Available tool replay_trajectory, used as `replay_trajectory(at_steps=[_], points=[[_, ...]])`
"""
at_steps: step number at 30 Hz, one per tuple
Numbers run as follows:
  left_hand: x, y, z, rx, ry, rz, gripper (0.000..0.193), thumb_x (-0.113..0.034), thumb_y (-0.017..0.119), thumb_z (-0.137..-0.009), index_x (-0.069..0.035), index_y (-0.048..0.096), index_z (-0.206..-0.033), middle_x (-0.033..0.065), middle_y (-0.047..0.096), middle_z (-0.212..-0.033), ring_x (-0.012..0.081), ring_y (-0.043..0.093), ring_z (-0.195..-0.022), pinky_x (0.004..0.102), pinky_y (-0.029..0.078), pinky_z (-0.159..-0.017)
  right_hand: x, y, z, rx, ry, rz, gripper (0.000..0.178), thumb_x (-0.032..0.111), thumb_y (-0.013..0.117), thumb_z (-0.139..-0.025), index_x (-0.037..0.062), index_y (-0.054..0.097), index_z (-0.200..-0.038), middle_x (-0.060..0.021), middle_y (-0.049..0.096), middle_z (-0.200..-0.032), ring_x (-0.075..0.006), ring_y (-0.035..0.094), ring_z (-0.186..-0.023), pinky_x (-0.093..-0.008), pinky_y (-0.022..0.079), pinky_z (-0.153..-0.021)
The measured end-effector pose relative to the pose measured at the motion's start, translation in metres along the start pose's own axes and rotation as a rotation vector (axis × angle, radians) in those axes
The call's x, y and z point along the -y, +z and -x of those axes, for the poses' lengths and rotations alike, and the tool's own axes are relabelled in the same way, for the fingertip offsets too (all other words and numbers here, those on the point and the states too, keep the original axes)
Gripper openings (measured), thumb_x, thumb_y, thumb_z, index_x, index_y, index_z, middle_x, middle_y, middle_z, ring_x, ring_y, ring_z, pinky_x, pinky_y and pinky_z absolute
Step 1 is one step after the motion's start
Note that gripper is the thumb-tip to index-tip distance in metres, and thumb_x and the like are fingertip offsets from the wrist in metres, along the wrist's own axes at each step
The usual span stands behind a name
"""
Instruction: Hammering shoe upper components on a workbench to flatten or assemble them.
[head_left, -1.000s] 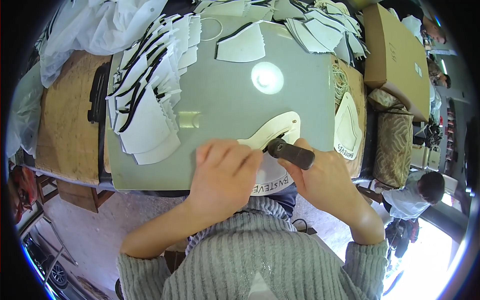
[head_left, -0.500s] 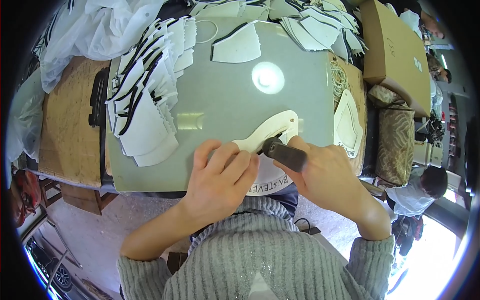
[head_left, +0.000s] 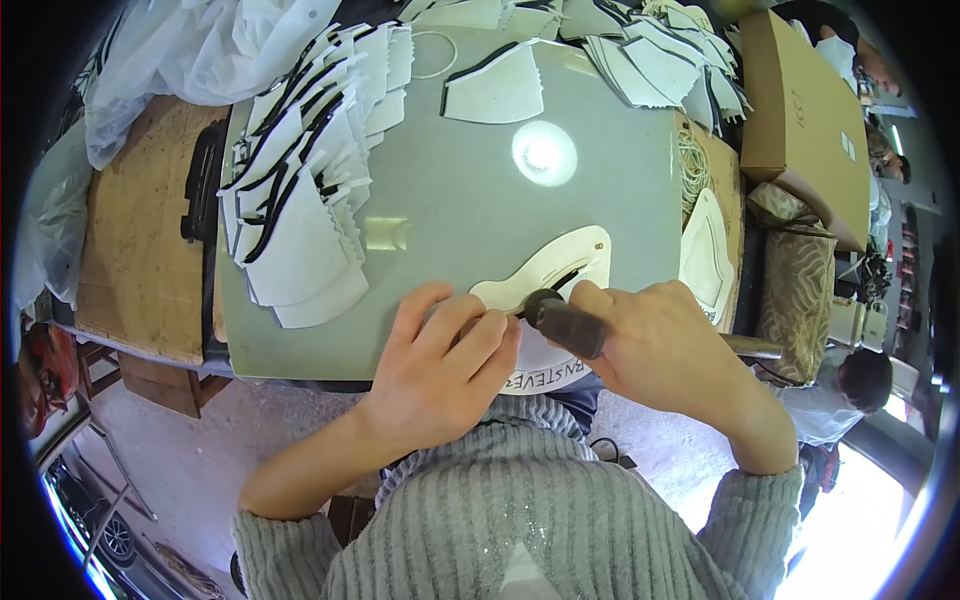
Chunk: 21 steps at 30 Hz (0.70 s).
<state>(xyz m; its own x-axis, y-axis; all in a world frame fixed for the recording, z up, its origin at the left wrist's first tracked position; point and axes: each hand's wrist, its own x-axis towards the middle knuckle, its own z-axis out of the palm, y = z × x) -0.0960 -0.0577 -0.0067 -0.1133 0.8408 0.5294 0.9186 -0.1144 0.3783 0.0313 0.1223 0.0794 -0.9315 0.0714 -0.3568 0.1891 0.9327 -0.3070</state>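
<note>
At the near edge of the table, a cream-coloured, curved flat piece [head_left: 560, 255] with a small hole in one corner lies over a white piece [head_left: 553, 372] with hand lettering. A black strip [head_left: 567, 280] shows along the curved edge. My left hand [head_left: 437, 365] has its fingers bent and pressed down at the piece's left end; its fingertips are partly hidden. Wrapped round a hammer [head_left: 567, 323] with a dark head is my right hand [head_left: 665, 345]. The hammer's head rests on or just above the strip, near my left fingertips.
Overlapping white pieces with black edging [head_left: 305, 250] are stacked at the left, more [head_left: 655, 65] at the far right. One single piece [head_left: 497, 88] lies far off. A cardboard box [head_left: 805, 125], coiled cord [head_left: 693, 165] and another cream piece [head_left: 705, 258] are at right.
The whole view has shifted slightly. My right hand has tilted the hammer a little, and its handle now shows more beyond my hand. My left hand stays at the same end of the piece.
</note>
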Motion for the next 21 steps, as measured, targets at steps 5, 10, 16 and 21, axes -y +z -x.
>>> replay_trajectory(at_steps=[5,10,16,21], points=[[-0.003,-0.001,0.002,-0.025,-0.029,0.029,0.025,-0.005,0.077,-0.068,-0.003,0.070,-0.092,0.0040,0.062,-0.095,0.0227,0.062,-0.087,0.0444,0.050,-0.083,-0.001,0.005,0.001,-0.013,-0.052,-0.018,0.021,0.019,0.063,-0.089,0.0011,0.053,-0.085,-0.0123,0.061,-0.056,-0.0320,0.063,-0.050,-0.0415,0.045,-0.044],[-0.001,-0.005,0.008,-0.029,-0.044,0.007,0.028,-0.008,0.077,-0.068,-0.003,0.069,-0.094,0.0043,0.062,-0.096,0.0228,0.062,-0.088,0.0452,0.050,-0.083,-0.004,-0.004,-0.006,0.064,-0.070,-0.004,0.023,0.021,0.064,-0.089,0.0016,0.053,-0.084,-0.0116,0.061,-0.058,-0.0308,0.062,-0.050,-0.0415,0.045,-0.045],[0.001,-0.005,0.011,-0.035,-0.054,0.032,0.033,-0.009,0.080,-0.066,-0.002,0.069,-0.096,0.0061,0.062,-0.099,0.0254,0.061,-0.089,0.0471,0.050,-0.082,-0.012,-0.004,-0.010,0.092,-0.132,-0.001,0.024,0.025,0.063,-0.092,0.0040,0.053,-0.086,-0.0100,0.060,-0.059,-0.0300,0.061,-0.048,-0.0413,0.045,-0.045],[0.001,-0.004,0.011,-0.033,-0.081,0.080,0.034,-0.008,0.080,-0.066,-0.001,0.069,-0.098,0.0089,0.061,-0.100,0.0282,0.060,-0.088,0.0480,0.052,-0.078,-0.011,0.000,-0.008,0.088,-0.134,-0.012,0.022,0.023,0.064,-0.089,0.0044,0.052,-0.086,-0.0080,0.059,-0.060,-0.0283,0.060,-0.046,-0.0399,0.044,-0.041]])
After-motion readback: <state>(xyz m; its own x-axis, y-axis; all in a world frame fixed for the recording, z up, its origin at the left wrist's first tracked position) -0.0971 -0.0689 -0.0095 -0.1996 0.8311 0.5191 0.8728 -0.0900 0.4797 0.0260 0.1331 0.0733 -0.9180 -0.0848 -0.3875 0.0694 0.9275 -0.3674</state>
